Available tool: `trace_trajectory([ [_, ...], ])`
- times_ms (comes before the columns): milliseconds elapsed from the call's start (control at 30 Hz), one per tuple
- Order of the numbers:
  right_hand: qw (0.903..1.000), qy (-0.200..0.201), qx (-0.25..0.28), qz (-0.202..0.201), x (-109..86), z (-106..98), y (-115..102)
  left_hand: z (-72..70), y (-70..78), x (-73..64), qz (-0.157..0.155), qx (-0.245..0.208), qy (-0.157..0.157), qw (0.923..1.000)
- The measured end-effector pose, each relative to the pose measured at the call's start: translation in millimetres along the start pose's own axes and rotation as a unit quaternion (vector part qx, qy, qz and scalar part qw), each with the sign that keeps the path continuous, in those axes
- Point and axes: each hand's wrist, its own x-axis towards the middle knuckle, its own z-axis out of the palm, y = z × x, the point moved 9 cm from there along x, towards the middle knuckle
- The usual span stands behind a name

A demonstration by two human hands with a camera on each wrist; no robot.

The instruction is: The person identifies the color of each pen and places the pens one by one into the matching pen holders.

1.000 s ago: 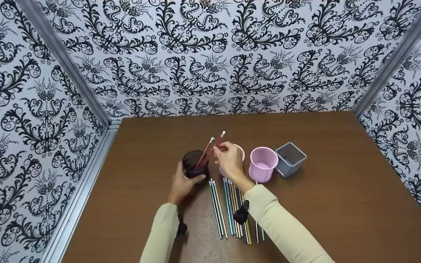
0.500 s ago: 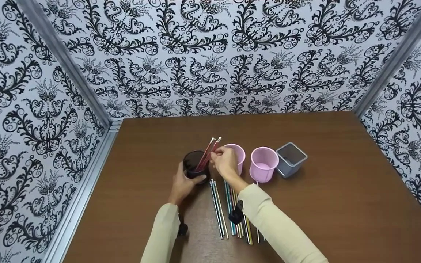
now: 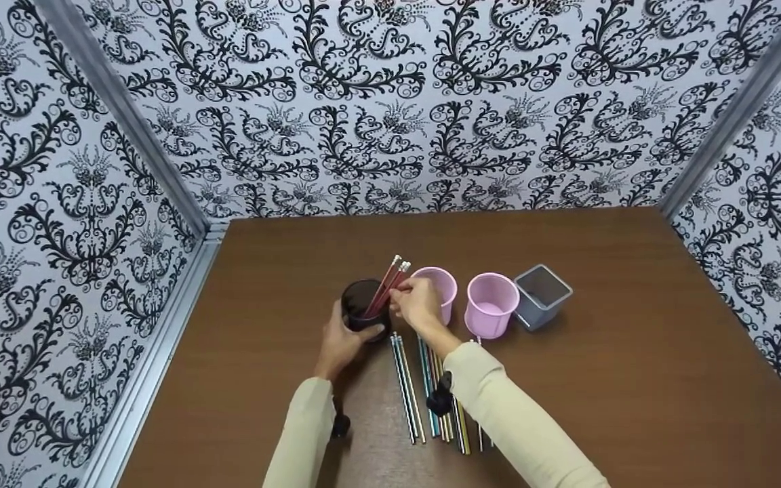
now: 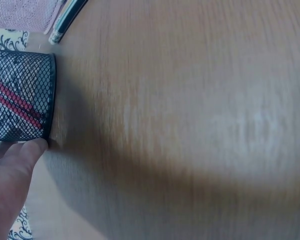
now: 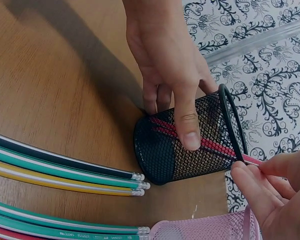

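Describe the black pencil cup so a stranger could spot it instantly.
Seen from the head camera, a brown table stands before a patterned wall. On it, just left of two pink cups and a square grey container, the person's left hand grips a round mesh cup. Unlike those neighbours, it is black, with red pencils leaning in it.

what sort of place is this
Probably a small booth or partitioned workstation: a brown table stands against black-and-white patterned walls, with grey strips running up the corners.
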Motion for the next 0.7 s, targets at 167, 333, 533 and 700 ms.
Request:
trace_trajectory([
  [167, 0.9993, 0.009, -0.030, -0.017, -0.5, 1.4, -1.4, -0.9, -0.3, -0.3, -0.008, -0.001, -0.004, 1.0000],
  [333, 0.9976, 0.020, -0.060, -0.027, -2.1, -0.1, -1.9, -0.5, 0.8, -0.6, -0.009, 0.005, -0.004, 0.9999],
  [533, 0.9981, 0.019, -0.054, -0.022, -4.1, -4.0, -2.5, -0.5, 2.5, -1.7, -0.002, 0.004, 0.000, 1.0000],
  [700, 0.9994, -0.001, -0.032, -0.010, -6.9, -7.6, -2.5, -0.2, 0.2, -2.4, -0.008, -0.006, -0.001, 0.9999],
])
